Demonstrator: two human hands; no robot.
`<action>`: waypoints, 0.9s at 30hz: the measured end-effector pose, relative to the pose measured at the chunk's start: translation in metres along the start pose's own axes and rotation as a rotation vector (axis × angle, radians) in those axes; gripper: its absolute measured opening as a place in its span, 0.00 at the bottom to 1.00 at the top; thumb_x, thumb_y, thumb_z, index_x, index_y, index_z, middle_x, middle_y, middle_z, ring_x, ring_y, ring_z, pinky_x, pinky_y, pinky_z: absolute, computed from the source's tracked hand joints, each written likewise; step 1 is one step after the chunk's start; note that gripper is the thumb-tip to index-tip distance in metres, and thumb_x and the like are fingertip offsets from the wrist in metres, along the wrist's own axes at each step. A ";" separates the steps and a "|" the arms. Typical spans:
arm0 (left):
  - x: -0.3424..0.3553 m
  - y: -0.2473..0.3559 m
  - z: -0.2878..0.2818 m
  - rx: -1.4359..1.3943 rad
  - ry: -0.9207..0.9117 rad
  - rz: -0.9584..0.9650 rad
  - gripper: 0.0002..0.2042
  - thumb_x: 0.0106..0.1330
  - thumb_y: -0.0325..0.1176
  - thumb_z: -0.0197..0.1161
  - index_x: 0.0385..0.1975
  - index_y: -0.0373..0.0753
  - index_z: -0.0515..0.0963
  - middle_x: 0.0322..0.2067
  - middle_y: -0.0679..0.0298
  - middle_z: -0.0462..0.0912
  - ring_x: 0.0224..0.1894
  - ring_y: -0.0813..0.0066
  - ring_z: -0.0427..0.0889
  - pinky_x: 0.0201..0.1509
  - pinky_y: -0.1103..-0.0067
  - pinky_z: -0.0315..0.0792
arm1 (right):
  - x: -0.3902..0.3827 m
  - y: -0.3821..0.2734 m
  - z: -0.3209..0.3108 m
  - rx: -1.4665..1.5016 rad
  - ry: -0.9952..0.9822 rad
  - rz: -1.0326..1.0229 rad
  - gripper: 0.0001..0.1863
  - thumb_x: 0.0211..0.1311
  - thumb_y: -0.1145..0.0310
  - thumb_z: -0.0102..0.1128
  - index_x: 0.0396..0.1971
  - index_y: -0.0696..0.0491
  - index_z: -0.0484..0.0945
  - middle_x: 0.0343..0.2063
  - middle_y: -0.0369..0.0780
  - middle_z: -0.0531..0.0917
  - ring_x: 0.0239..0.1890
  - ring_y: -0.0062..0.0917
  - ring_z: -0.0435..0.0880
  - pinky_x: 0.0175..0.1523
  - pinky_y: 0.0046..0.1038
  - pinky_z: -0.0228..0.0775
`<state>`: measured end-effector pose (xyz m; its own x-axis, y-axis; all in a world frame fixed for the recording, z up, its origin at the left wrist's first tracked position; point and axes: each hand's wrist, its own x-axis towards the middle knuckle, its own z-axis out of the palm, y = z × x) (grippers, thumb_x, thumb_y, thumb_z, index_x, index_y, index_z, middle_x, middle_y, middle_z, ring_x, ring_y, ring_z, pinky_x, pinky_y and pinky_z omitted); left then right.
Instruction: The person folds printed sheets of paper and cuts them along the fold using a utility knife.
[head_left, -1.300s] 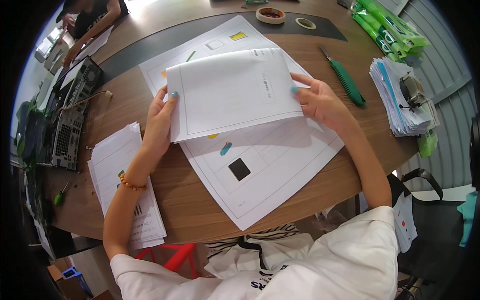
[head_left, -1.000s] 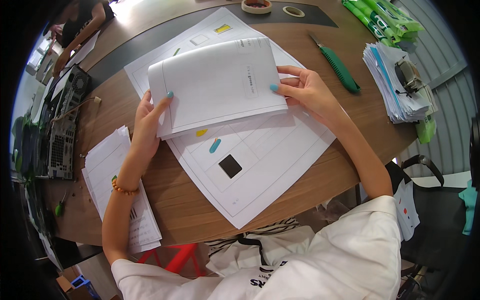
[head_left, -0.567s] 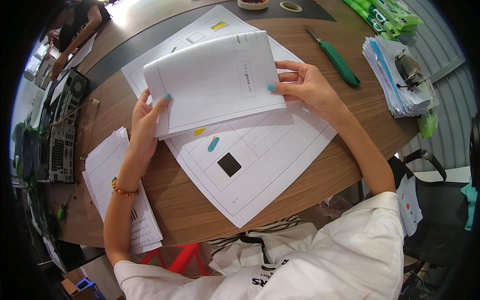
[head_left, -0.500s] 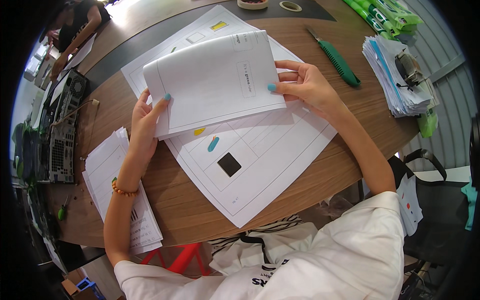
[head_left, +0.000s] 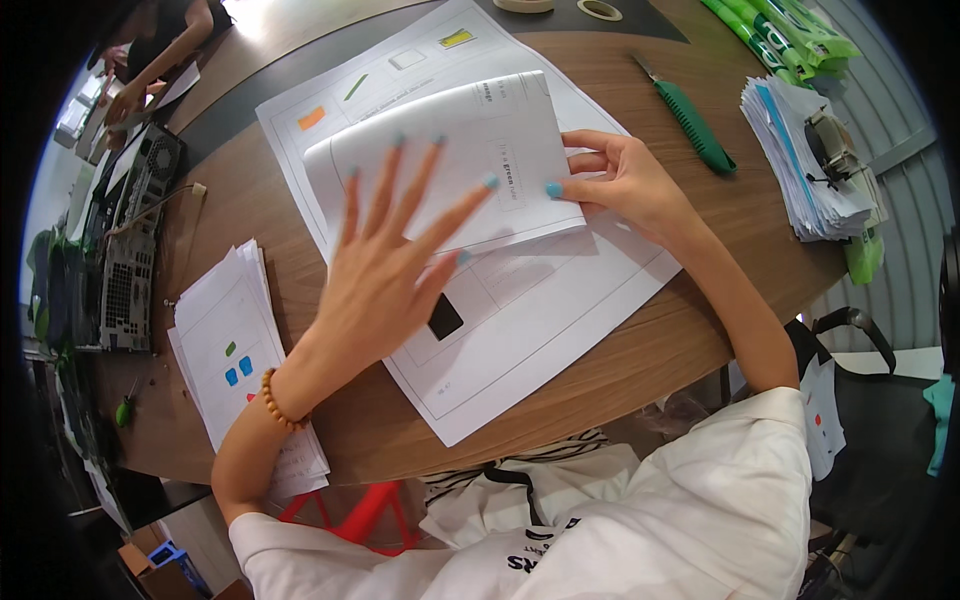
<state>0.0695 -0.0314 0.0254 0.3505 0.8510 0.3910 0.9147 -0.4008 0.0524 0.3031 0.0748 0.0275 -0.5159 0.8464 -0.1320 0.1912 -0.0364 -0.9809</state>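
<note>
The right hand pinched the right edge of the upper sheet, thumb on top and fingers behind it. The left hand had its fingers released, spread wide and blurred over that sheet; whether they touched it could not be told. The upper sheet lay bowed over the large printed sheet (joined to it or separate, the view did not settle), in from the near edge of the table. One corner of the large sheet reached close to that edge.

Uneven pressure from the spread palm could have creased the bowed paper crookedly, and a loosened right pinch could have let it skew. A brushing sleeve might have dragged the near corner. The green-handled knife, toward the right edge, could have nicked a far-reaching right hand, its blade appearing bare.
</note>
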 end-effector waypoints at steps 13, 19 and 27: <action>-0.006 -0.003 0.017 -0.082 -0.267 -0.001 0.21 0.65 0.36 0.42 0.58 0.64 0.65 0.66 0.67 0.51 0.69 0.62 0.43 0.68 0.54 0.32 | 0.012 -0.008 0.031 -1.133 0.249 -0.654 0.29 0.60 0.62 0.54 0.54 0.69 0.63 0.52 0.54 0.70 0.58 0.38 0.67 0.57 0.34 0.64; -0.009 -0.006 0.025 -0.073 -0.144 0.046 0.21 0.64 0.37 0.44 0.57 0.63 0.66 0.63 0.62 0.59 0.66 0.56 0.52 0.65 0.50 0.40 | 0.044 0.027 0.052 -1.345 0.239 -0.587 0.33 0.67 0.50 0.37 0.55 0.68 0.62 0.57 0.55 0.65 0.62 0.40 0.63 0.65 0.44 0.46; -0.010 -0.005 0.024 -0.111 -0.195 0.028 0.20 0.66 0.38 0.43 0.58 0.64 0.65 0.65 0.64 0.56 0.68 0.60 0.48 0.67 0.53 0.35 | 0.042 0.028 0.035 -1.336 0.297 -0.509 0.24 0.68 0.59 0.35 0.54 0.60 0.68 0.55 0.45 0.71 0.61 0.28 0.66 0.67 0.47 0.41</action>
<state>0.0661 -0.0303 -0.0008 0.4176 0.8842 0.2091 0.8801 -0.4509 0.1489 0.2573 0.0907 -0.0105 -0.6070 0.6993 0.3776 0.7468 0.6643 -0.0297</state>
